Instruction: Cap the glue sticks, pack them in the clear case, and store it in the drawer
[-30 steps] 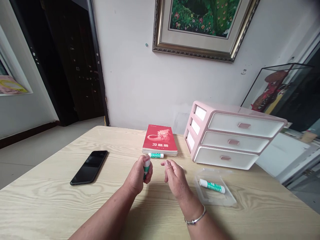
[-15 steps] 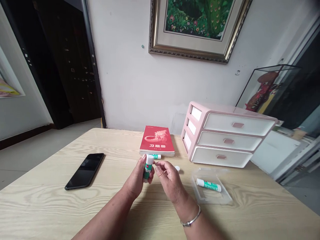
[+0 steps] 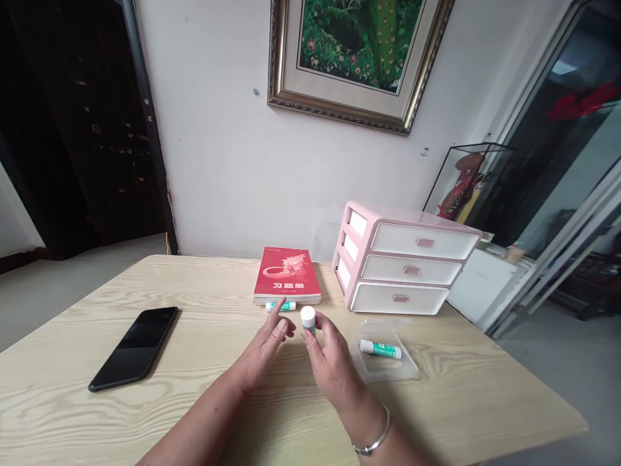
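Held stick: in the right hand, over the table, cap uppermost; its lower end is hidden, so whether it meets the wood I cannot tell.
Right hand: curled round the stick, thumb on the near side, fingers behind.
Left hand: fingers spread, holding nothing that shows, just beside the stick.
Weight and feel: likely light and stiff, a smooth plastic tube; it may turn or slip in dry fingers but should hardly break.
Where to hold: probably best round the middle of the barrel, leaving the cap free.
Cap and barrel: matt white round cap above a green band, both cylindrical.
Other sticks: the stick by the book lies along the lower edge of the red, paper-covered book; the stick in the tray lies on its side in the clear, thin-walled tray.
Drawers: pink, glossy frame with milky fronts.
Phone: flat, dark, glassy.
Table surface: pale, wavy wood grain.
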Available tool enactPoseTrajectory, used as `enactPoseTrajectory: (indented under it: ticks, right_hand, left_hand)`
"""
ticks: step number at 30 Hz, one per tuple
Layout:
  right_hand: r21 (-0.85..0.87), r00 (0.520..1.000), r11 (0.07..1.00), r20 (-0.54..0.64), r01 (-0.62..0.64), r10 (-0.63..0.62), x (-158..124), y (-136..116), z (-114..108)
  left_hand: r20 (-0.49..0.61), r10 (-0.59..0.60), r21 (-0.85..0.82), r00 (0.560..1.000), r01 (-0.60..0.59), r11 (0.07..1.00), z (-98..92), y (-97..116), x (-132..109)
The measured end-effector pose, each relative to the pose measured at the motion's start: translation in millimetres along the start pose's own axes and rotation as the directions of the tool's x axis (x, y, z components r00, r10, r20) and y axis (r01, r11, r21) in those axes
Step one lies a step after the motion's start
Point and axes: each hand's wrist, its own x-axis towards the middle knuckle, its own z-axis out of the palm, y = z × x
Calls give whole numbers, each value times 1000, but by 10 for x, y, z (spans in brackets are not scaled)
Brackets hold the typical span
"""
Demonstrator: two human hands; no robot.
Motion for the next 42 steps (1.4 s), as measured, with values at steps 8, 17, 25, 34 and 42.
enactPoseTrajectory:
  ticks: [8,17,25,34,42]
  right_hand:
    - [-549,992,832,124,82,-16,-205,383,-1192]
    - [-754,895,650,350,94,276,-193,631,-1633]
    - [-758,910,648,319,76,266,-115,669,-1546]
    - [-528,978,849,186,20,92,-124,262,-685]
    - [-765,901,644,261,-27,348,155,531,-56]
  left_hand:
    - [2,28,198,1000,-28,980,-45,-108,20]
    - [-119,-15,141,993,32,989,-122,-168,81]
    - [-104,-29,171,994,47,984,-145,-143,76]
    - [-298,-28,430,954,161,888,-186,-287,189]
    - [-216,71,765,974,124,632,-260,-490,266]
